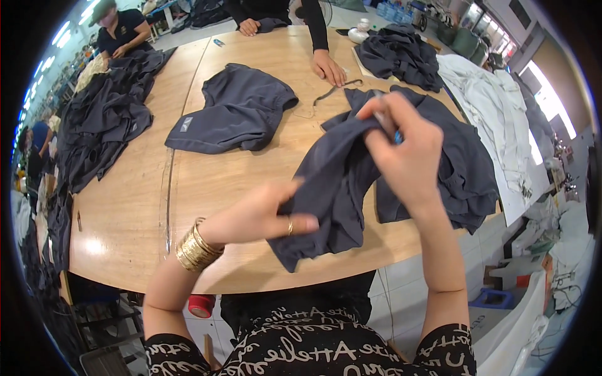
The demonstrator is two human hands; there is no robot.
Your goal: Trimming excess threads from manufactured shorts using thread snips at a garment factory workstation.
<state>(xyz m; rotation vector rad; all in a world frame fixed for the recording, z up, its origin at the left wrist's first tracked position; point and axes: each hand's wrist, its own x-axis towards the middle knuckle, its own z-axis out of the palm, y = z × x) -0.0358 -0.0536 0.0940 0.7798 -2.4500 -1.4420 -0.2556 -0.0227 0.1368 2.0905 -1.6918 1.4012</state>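
Observation:
A dark grey garment (pixel 335 188) hangs between my hands above the near part of the table. My left hand (pixel 266 213) pinches its left edge between thumb and fingers. Higher up on the right, my right hand (pixel 407 144) grips the garment's upper end, slightly blurred. In that same hand shows a small blue-and-metal tool (pixel 397 136), mostly hidden by the fingers; its kind cannot be made out. Another pair of dark grey shorts (pixel 235 113) lies flat at the middle left. Beneath and beyond my right hand spreads a pile of dark grey garments (pixel 467 166).
The wooden table (pixel 119 232) has a seam running across it. Dark garments (pixel 103 122) heap along its left edge, more (pixel 398 56) at the far right. White cloth (pixel 486 113) lies rightmost. A co-worker's hand (pixel 329 69) rests near a dark strip (pixel 335 91); another person (pixel 122 31) works far left.

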